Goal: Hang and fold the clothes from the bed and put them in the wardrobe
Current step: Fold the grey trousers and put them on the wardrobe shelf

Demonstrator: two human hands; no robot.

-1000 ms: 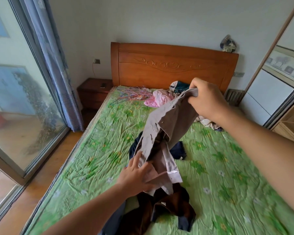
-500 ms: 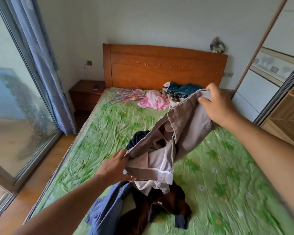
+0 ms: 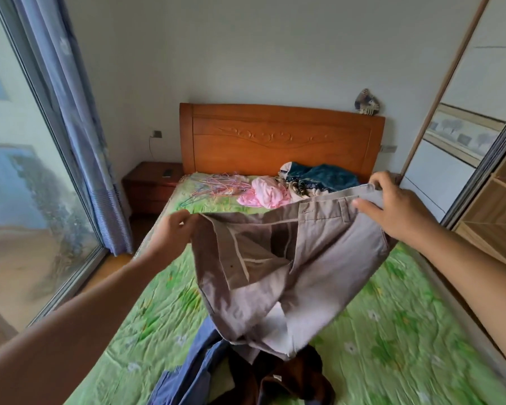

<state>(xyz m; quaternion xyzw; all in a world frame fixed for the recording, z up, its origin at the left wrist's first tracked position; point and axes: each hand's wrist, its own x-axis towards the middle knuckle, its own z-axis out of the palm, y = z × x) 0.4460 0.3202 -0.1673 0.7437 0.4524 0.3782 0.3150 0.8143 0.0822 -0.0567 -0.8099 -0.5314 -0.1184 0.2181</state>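
Trousers (image 3: 289, 273) hang above the bed (image 3: 398, 331), waistband (image 3: 322, 210) stretched between my left hand (image 3: 173, 229) at nine o'clock and right hand (image 3: 398, 211) at three, each grip pinching it tight. Light, limp cloth, I judge; the stiffer waistband holds best.

Left hand (image 3: 174, 229) and right hand (image 3: 399, 209) grip grey trousers (image 3: 289, 267) by the waistband above the bed (image 3: 392, 331).

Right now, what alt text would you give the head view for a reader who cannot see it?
Two hands hold beige trousers spread by the waistband above a green bed, the left hand at one end, the right hand at the other. Dark clothes lie beneath; a pink garment and hangers lie near the wooden headboard.
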